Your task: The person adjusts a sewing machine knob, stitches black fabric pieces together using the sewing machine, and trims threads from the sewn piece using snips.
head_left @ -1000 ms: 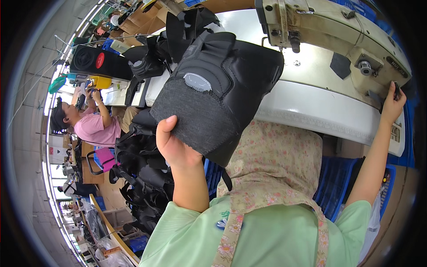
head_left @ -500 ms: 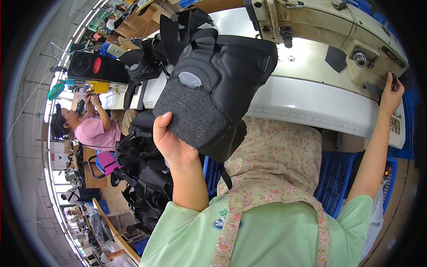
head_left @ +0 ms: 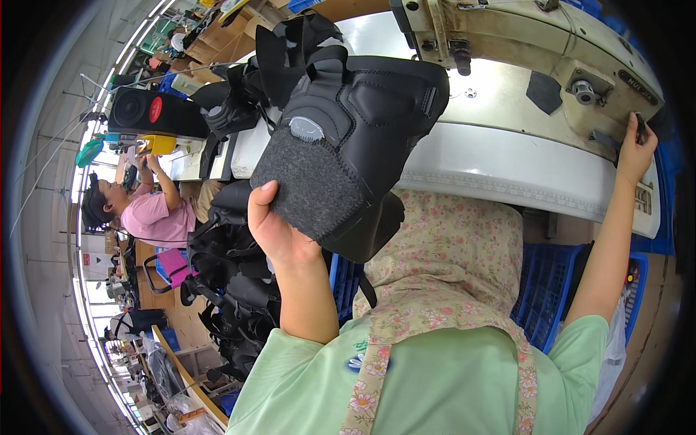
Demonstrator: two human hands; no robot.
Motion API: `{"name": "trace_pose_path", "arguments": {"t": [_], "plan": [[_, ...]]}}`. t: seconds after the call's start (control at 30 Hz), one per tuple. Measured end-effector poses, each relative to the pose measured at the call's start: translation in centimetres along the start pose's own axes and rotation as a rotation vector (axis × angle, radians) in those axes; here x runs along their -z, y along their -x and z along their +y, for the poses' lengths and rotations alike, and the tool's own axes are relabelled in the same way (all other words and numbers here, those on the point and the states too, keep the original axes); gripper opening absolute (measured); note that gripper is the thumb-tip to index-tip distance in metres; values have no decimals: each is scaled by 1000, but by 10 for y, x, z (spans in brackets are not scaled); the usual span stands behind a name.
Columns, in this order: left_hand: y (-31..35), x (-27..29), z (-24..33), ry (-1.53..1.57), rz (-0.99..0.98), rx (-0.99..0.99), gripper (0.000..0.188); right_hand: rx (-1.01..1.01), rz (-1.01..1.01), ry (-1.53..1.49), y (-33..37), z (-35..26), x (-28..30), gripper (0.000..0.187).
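My left hand (head_left: pixel 284 232) grips a black padded piece (head_left: pixel 395 94), which looks like a knee pad, by its lower left edge. A dark grey felt patch (head_left: pixel 308 185) is stitched on it below a light grey oval badge (head_left: pixel 307 129). My thumb lies on the felt, and the other fingers are hidden behind. Far to the right, my right hand (head_left: pixel 636 152) reaches to the end of the sewing machine (head_left: pixel 536 51). Its fingers are closed around a small dark thing that I cannot make out. A loose dark felt patch (head_left: pixel 544 93) lies on the machine bed.
More black padded pieces (head_left: pixel 232 101) lie beyond the held one, and a heap (head_left: pixel 243 290) of them hangs at my left. Blue crates (head_left: pixel 547 290) stand under the white table edge (head_left: pixel 500 163). A person in pink (head_left: pixel 156 210) sits at the left near a black speaker (head_left: pixel 156 110).
Both my hands keep their grips almost unmoved; the whole view has shifted only slightly. The hands of the person in pink have moved a little.
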State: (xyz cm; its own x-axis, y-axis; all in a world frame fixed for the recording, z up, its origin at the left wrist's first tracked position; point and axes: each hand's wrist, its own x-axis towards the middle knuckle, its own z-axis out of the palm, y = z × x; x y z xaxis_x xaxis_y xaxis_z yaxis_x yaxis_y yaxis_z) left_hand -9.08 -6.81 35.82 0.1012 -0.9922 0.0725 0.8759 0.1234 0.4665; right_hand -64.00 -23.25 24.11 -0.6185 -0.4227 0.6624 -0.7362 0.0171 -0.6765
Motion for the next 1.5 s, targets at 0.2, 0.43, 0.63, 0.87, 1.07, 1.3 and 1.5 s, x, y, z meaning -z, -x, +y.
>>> {"name": "trace_pose_path", "arguments": {"t": [0.2, 0.43, 0.63, 0.87, 1.07, 1.3, 1.5], "plan": [[-2, -1, -4, 18, -11, 25, 42, -15, 7, -8, 2, -4, 1, 64], [-1, 4, -2, 39, -9, 40, 43, -28, -9, -5, 1, -4, 2, 68], [0, 3, -4, 24, 16, 33, 43, -18, -5, 22, 0, -2, 1, 66], [-2, 7, -3, 34, 23, 31, 43, 0, 20, 65, 1, -3, 1, 65], [-1, 11, -1, 27, -2, 39, 43, -7, -4, -4, 1, -4, 0, 61], [2, 0, -8, -16, 15, 16, 44, 56, 38, 11, 0, 2, -1, 55], [6, -5, -13, -8, -42, 4, 47, 11, 7, 32, 1, -4, 0, 54]]}}
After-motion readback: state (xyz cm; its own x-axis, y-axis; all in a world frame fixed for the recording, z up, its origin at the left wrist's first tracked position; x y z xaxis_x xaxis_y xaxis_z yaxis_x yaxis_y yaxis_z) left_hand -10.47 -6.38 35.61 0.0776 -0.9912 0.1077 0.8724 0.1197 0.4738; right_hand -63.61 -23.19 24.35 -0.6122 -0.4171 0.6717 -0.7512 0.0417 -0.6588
